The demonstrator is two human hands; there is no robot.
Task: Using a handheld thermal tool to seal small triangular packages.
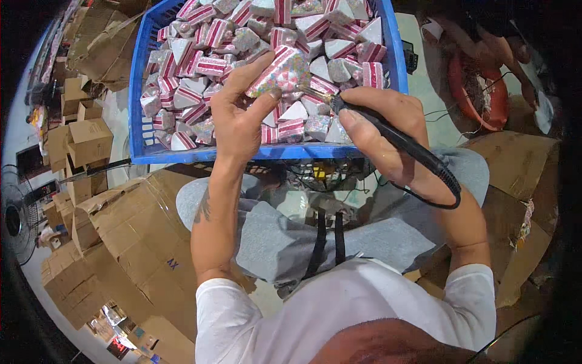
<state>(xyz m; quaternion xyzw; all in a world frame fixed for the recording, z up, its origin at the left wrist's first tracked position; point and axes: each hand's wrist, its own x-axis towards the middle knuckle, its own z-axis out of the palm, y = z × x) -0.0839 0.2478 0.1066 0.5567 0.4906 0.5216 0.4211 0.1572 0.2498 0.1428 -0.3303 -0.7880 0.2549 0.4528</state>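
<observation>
Tooling, apparently: left hand (237, 115) pinches speckled pink-white triangular wedge (285, 70).
Right hand (401, 114) grips black pen-shaped corded tool (395, 136), tip near wedge's 4 o'clock; next likely needs steady aim.

Bright light falls on the basket (182, 158) and white shirt (364, 291); the far right is dimmer. All 4 corners go black, and the fan (17, 215) looks stretched at the curved left rim.
</observation>
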